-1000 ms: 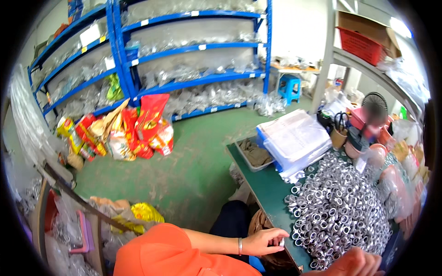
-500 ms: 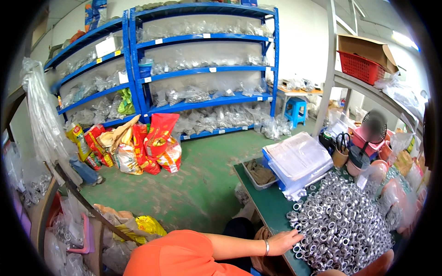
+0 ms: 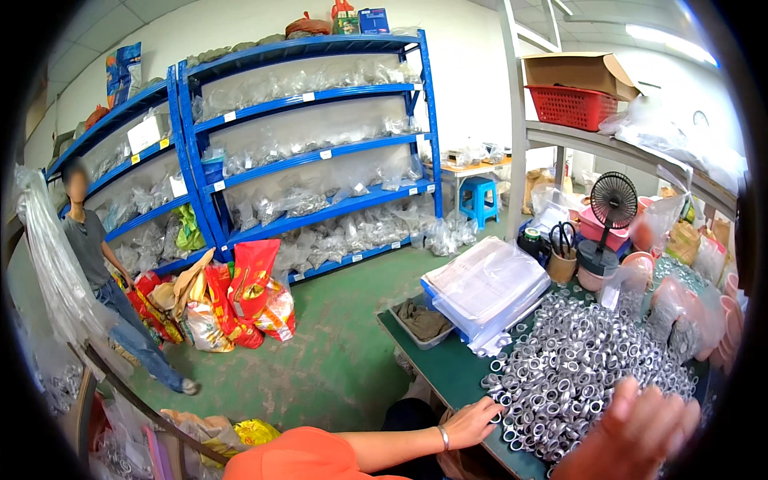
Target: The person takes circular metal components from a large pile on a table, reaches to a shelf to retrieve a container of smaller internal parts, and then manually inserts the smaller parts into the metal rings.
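A: Starting at the left, how are the fingers set?

B: The left hand [image 3: 472,422] lies over the desk's left edge, fingers bent, tips at the fringe of the silver metal rings [image 3: 592,360]; I cannot tell whether one is pinched there

A: And where does that heap sit?

B: On the desk's green top, spread from close by the left edge across toward the right side

A: The right hand [image 3: 636,428]?

B: Raised at the heap's near-right part, blurred, fingers seemingly curled; whether they grip a ring I cannot tell

A: How would you handle this well?

B: I'd pinch single rings by the outer rim, from the loose left fringe; digging into the middle would probably make the heap slide

A: And the edges, left to right?

B: Beyond the left edge is green floor [image 3: 344,352], so a nudged ring could drop there; I'd keep the left wrist light. A band of bare desk [image 3: 458,376] runs along that edge up to the grey tray [image 3: 422,339] of cloth at the far-left corner. Plastic-covered papers [image 3: 484,280] bound the heap's far side, then the scissors [image 3: 563,236] in their cup and a black desk fan [image 3: 614,200]. Plastic bags [image 3: 688,320] crowd the right side, so I'd swing the right hand toward the near edge
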Demonstrator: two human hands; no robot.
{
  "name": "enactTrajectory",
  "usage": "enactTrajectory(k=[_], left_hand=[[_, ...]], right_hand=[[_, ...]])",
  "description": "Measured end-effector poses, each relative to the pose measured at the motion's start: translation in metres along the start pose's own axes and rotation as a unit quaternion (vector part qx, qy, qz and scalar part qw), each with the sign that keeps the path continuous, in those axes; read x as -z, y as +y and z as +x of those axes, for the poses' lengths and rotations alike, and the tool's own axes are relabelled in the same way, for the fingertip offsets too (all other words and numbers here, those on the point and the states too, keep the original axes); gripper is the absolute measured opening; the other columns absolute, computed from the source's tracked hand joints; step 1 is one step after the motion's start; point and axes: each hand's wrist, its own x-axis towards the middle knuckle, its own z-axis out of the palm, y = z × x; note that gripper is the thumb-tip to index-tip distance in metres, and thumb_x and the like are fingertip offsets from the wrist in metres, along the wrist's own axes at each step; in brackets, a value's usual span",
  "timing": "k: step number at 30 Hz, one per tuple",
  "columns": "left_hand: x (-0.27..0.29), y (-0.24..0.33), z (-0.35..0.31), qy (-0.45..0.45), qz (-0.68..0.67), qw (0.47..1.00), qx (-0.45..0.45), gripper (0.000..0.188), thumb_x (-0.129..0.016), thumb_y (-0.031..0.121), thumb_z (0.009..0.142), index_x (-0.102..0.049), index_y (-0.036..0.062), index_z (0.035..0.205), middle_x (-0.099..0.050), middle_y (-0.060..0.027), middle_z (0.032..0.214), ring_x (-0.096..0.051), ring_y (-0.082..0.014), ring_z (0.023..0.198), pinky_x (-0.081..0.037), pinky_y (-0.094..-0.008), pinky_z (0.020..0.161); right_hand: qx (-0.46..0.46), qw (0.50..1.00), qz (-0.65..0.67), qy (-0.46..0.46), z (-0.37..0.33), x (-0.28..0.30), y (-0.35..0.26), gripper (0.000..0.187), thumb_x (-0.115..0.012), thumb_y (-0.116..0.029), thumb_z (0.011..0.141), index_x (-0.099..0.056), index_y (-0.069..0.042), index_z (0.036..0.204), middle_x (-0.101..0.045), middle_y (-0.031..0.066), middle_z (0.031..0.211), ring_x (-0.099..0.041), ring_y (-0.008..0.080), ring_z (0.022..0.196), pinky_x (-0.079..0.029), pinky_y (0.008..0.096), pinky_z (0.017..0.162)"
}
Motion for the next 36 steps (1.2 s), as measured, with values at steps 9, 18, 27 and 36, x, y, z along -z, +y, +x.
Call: enactTrajectory(k=[9, 18, 27, 36], left_hand=[[-0.021, -0.023, 0.011, 0.083, -0.047, 0.995, -0.012, 0.031, -0.054, 0.024, 0.085, -0.052, 0.0011, 0.106, -0.052, -0.0158, 0.1, -0.055, -0.0313, 0.085, -0.045, -0.0391, 0.075], [-0.032, -0.014, 0.013, 0.216, -0.13, 0.968, -0.004, 0.029, -0.054, 0.021, 0.085, -0.053, -0.0017, 0.103, -0.054, -0.0157, 0.099, -0.054, -0.0291, 0.088, -0.043, -0.0389, 0.079], [-0.016, -0.039, -0.017, 0.171, -0.159, 0.972, 0.023, 0.015, -0.046, 0.003, 0.088, -0.052, -0.0063, 0.099, -0.051, -0.012, 0.096, -0.05, -0.0211, 0.082, -0.042, -0.0302, 0.074], [0.082, -0.022, 0.005, 0.3, -0.096, 0.943, -0.107, 0.005, -0.047, 0.003, 0.086, -0.047, -0.0028, 0.085, -0.048, -0.0072, 0.085, -0.047, -0.015, 0.076, -0.041, -0.0251, 0.07]], right_hand=[[-0.178, 0.921, -0.241, -0.25, 0.05, 0.003, 0.046, 0.068, -0.056, -0.003, 0.072, -0.026, 0.007, 0.131, -0.057, 0.0133, 0.086, -0.056, 0.0253, 0.077, -0.044, 0.0332, 0.07], [-0.199, 0.935, -0.216, -0.198, -0.013, 0.047, 0.089, 0.067, -0.049, 0.003, 0.07, -0.019, 0.007, 0.129, -0.054, 0.0103, 0.06, -0.053, 0.0233, 0.053, -0.042, 0.0308, 0.051], [-0.153, 0.944, -0.293, 0.013, -0.028, 0.084, 0.01, 0.029, -0.051, 0.005, 0.082, -0.045, 0.003, 0.11, -0.048, 0.0038, 0.083, -0.047, 0.009, 0.073, -0.039, 0.0233, 0.068], [0.048, 0.795, -0.604, -0.03, -0.02, 0.102, -0.045, 0.029, -0.059, -0.012, 0.079, -0.051, -0.014, 0.106, -0.049, -0.001, 0.082, -0.047, 0.0151, 0.074, -0.039, 0.0368, 0.072]])
